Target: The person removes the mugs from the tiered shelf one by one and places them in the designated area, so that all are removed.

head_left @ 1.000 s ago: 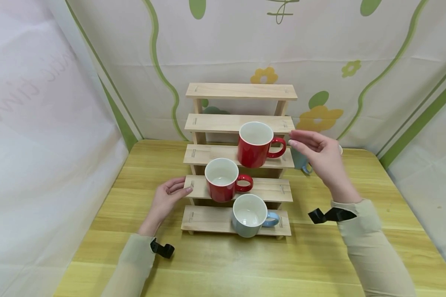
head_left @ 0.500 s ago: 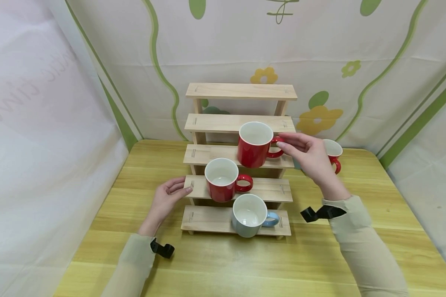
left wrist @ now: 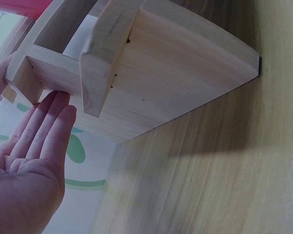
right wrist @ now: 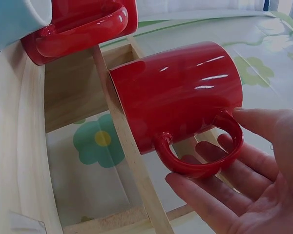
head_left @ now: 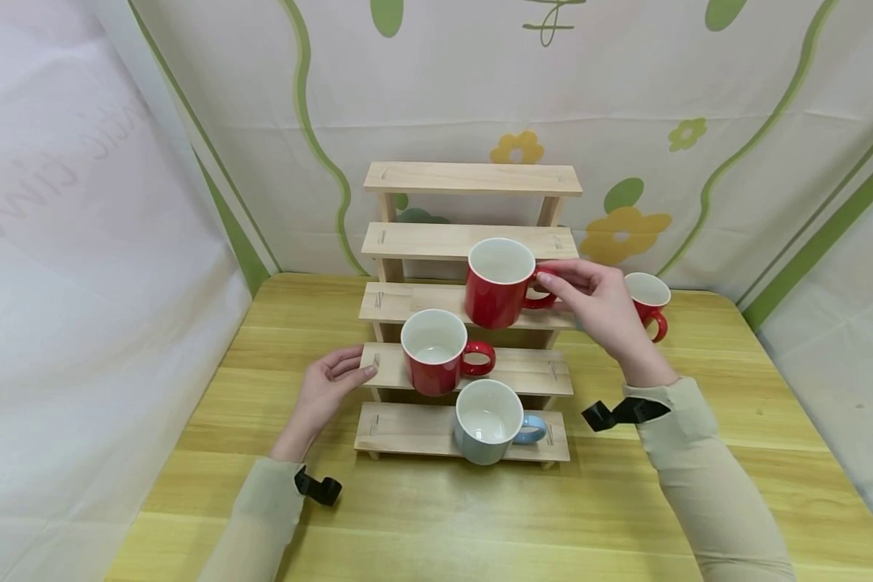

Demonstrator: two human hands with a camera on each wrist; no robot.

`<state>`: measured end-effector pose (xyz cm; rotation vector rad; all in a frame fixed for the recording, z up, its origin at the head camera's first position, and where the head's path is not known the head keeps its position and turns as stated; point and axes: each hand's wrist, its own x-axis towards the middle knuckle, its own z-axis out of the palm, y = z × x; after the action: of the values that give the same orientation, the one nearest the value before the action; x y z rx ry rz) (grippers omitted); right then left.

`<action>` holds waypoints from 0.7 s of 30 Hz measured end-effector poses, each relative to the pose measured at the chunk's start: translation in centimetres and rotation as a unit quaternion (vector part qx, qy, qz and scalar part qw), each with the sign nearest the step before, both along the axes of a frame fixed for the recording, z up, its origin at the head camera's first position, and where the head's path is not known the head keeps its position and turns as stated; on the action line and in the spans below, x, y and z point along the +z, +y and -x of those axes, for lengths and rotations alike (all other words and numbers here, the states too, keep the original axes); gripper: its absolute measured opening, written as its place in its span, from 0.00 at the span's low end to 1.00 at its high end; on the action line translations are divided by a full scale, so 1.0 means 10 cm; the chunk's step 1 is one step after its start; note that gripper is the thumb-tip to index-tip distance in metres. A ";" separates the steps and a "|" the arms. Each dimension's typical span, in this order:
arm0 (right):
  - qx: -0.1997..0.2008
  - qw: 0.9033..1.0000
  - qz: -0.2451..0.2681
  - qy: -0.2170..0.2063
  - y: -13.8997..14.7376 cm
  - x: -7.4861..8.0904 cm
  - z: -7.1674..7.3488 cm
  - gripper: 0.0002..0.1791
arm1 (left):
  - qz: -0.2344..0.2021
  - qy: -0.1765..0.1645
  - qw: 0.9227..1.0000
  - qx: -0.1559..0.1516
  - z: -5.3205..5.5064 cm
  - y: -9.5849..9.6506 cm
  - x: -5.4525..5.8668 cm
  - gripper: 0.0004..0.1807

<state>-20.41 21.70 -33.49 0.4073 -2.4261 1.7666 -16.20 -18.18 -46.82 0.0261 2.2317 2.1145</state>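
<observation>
A stepped wooden display rack (head_left: 422, 440) stands on the table. My left hand (head_left: 332, 392) holds the left end of its second shelf from the bottom, thumb on top and fingers underneath, as the left wrist view also shows. On the third shelf stands a red mug (head_left: 496, 299). My right hand (head_left: 602, 311) pinches that mug's handle (right wrist: 193, 168), the thumb at its upper end and the fingers behind it. Another red mug (head_left: 434, 373) sits on the second shelf. A light blue mug (head_left: 480, 440) rests on the lowest shelf. All three handles point right.
Behind my right hand, a further red mug (head_left: 649, 299) stands on the wooden table (head_left: 436, 525). A light blue mug beside it is almost wholly hidden by the hand. White patterned cloth (head_left: 436, 89) hangs behind and at both sides.
My right hand has moved left from beside the upper red mug onto its handle. This uncovers the red mug on the table. The left hand and rack have stayed still.
</observation>
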 end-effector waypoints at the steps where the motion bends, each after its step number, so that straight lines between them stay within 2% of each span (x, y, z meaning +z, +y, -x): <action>1: 0.000 1.000 -0.002 0.000 0.00 0.00 0.00 0.21 | 0.000 0.000 1.000 0.000 0.00 0.00 0.00 0.28; 15: 0.018 1.000 -0.015 -0.012 -0.02 0.06 0.01 0.20 | 0.001 -0.005 1.000 0.002 0.01 -0.01 -0.01 0.28; 21: 0.028 0.999 -0.003 -0.022 -0.01 0.04 0.03 0.21 | 0.003 -0.007 1.000 0.001 0.02 -0.02 -0.02 0.28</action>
<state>-20.68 21.64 -33.09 0.4457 -2.4740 1.8100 -16.38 -18.34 -46.99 0.0096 2.2321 2.1021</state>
